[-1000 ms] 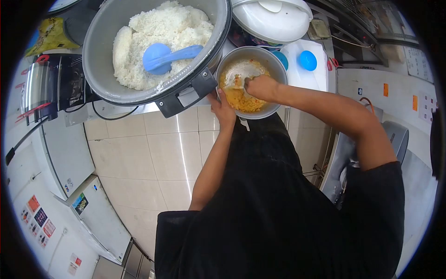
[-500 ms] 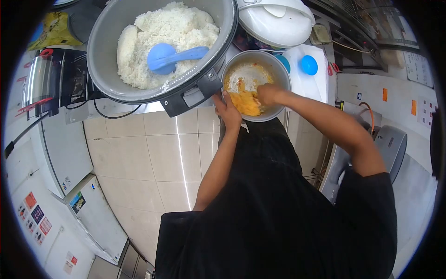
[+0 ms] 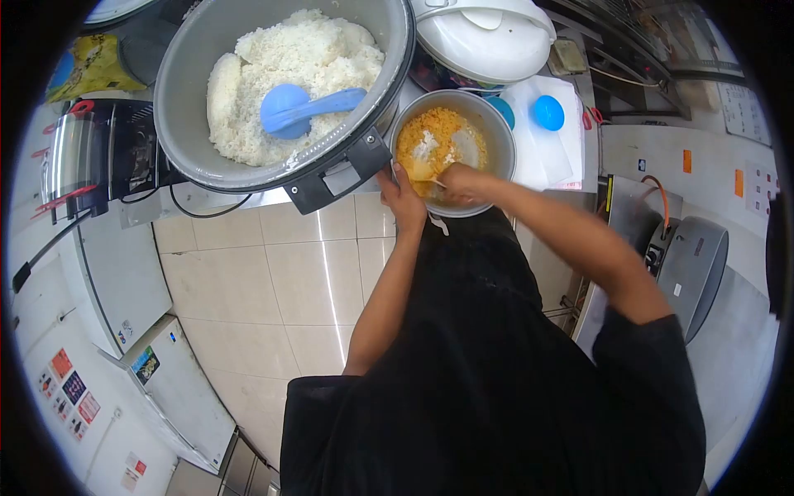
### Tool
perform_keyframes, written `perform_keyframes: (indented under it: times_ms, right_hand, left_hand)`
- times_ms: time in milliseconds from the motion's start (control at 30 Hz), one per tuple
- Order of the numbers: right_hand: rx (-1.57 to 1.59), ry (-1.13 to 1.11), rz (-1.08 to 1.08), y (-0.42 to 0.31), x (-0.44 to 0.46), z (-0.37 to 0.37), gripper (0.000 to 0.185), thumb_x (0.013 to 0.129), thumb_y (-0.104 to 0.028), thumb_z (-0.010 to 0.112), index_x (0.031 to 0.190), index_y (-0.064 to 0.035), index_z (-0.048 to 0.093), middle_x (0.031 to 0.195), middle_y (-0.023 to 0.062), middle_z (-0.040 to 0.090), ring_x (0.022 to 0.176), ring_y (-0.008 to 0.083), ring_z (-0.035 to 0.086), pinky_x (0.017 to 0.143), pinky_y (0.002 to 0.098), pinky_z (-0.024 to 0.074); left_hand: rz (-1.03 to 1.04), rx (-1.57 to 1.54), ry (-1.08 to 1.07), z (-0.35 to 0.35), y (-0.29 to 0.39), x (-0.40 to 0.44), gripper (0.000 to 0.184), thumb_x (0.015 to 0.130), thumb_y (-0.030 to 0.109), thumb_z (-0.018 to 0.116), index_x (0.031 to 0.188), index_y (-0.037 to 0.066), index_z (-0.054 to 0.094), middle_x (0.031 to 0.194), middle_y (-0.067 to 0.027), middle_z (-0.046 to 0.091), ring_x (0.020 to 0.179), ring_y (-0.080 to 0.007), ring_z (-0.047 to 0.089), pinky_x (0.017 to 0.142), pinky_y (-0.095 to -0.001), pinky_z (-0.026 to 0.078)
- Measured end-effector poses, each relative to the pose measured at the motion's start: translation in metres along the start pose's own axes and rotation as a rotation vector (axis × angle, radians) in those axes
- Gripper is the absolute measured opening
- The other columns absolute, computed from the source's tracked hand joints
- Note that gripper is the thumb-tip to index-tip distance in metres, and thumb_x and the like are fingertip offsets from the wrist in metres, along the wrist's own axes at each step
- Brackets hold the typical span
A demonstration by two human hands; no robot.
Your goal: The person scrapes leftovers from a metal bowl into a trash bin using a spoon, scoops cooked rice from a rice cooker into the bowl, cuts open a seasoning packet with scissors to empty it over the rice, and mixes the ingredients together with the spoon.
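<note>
A round metal bowl [image 3: 506, 157] of orange-coloured rice [image 3: 440, 124], with a few white clumps, is tilted at the counter's front edge. My left hand [image 3: 404, 198] grips the bowl's near-left rim, thumb up along the side. Inside the bowl's near side, my right hand [image 3: 465, 184] is closed around a spoon-like utensil [image 3: 426, 178], its head in the rice and mostly hidden. Left of the bowl stands a big rice cooker pot [image 3: 186, 124] of white rice [image 3: 306, 54]. A blue rice paddle [image 3: 289, 112] lies on that rice.
Behind the bowl sits a white cooker lid [image 3: 488, 41]. To its right are a blue cup [image 3: 547, 112] on white paper [image 3: 529, 153] and red-handled scissors [image 3: 592, 117]. The cooker's black handle [image 3: 343, 175] juts out close to my left hand.
The rice in the bowl has been turned over: orange grains now cover the left and far side, where paler rice showed. My right hand has shifted slightly left and down; my left hand keeps its hold.
</note>
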State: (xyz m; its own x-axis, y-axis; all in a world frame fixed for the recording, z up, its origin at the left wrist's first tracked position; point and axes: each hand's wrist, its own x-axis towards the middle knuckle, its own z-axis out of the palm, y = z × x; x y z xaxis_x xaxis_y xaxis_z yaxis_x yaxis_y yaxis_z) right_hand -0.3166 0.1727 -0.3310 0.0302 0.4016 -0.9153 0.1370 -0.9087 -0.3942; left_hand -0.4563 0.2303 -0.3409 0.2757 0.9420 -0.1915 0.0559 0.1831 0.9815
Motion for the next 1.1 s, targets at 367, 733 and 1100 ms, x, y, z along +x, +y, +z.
perform_keyframes:
  times_ms: [367,733,1100]
  right_hand:
    - [-0.447,0.184,-0.092,-0.001,-0.023,-0.036,0.020,0.089,-0.017,0.054,0.091,-0.0026,0.068,0.069,0.0102,0.064,0.054,0.0180,0.059,0.044,0.0328,0.0439]
    - [-1.348,0.670,-0.555,-0.016,-0.045,-0.023,0.023,0.079,-0.011,0.058,0.096,-0.0025,0.071,0.092,0.0164,0.067,0.083,0.0306,0.068,0.068,0.0392,0.0558]
    - [-1.125,0.865,-0.653,0.031,-0.159,-0.068,0.042,0.082,-0.006,0.053,0.123,-0.0025,0.057,0.097,0.0121,0.056,0.084,0.0263,0.063,0.070,0.0375,0.0533]
  left_hand:
    - [-0.013,0.016,-0.041,-0.002,0.011,-0.005,0.047,0.104,0.032,0.040,0.134,-0.004,0.037,0.137,-0.0205,0.046,0.125,-0.0275,0.045,0.107,-0.0360,0.032]
    - [-0.003,-0.035,-0.004,0.002,0.004,-0.003,0.050,0.103,0.033,0.042,0.135,-0.006,0.035,0.134,-0.0219,0.047,0.125,-0.0287,0.046,0.106,-0.0378,0.033]
    - [-0.136,0.167,-0.071,-0.017,0.034,-0.019,0.050,0.103,0.037,0.042,0.137,0.001,0.036,0.134,-0.0219,0.047,0.127,-0.0303,0.045,0.107,-0.0389,0.033]
